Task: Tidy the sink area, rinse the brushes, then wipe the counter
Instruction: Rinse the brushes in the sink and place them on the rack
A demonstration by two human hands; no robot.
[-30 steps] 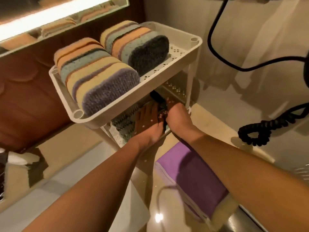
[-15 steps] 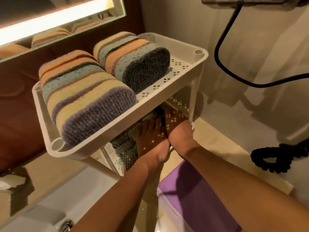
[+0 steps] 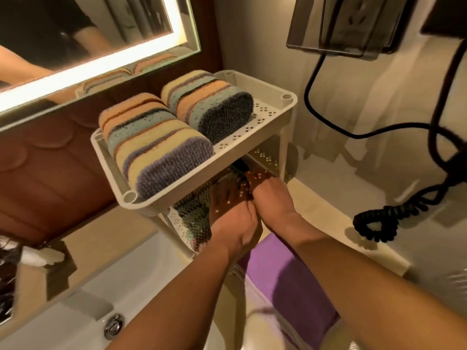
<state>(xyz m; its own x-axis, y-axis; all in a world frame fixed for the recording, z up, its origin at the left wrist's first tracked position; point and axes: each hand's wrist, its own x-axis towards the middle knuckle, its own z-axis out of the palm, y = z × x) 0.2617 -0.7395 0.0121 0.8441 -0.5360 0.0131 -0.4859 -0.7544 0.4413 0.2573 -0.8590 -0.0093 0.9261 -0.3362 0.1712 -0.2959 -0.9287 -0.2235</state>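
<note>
We are reaching both hands under the top tray of a white two-tier rack (image 3: 222, 162) standing on the surface (image 3: 326, 198) at our 12 o'clock. The left hand (image 3: 232, 221) is lying palm down on the lower shelf (image 3: 266, 159), its fingers stretched forward and relaxed, just beside a striped towel (image 3: 194, 213) sitting at its 9 o'clock. The right hand (image 3: 269, 195) is pressing against the left one at its 3 o'clock. Its fingers are disappearing beneath the top tray, so we cannot tell whether they are gripping anything.

A dark item (image 3: 241, 164) is showing on the lower shelf at 12 o'clock of the fingertips. It is mostly hidden, and we cannot tell whether it is a brush or whether either hand is touching it.

On the top tray, two rolled striped towels are lying side by side, the near roll (image 3: 156, 152) at 10 o'clock of the hands and the far roll (image 3: 209, 104) behind it.

A purple cloth (image 3: 290, 286) is lying on the surface under our right forearm, at 5 o'clock of the hands. The white sink (image 3: 63, 322) is sitting at 7 o'clock, with a metal knob (image 3: 115, 324) on its rim. A lit mirror (image 3: 75, 34) is hanging at 10 o'clock. A coiled black cord (image 3: 384, 219) is resting on the surface at 3 o'clock, below a dark wall box (image 3: 353, 26) at 1 o'clock.
</note>
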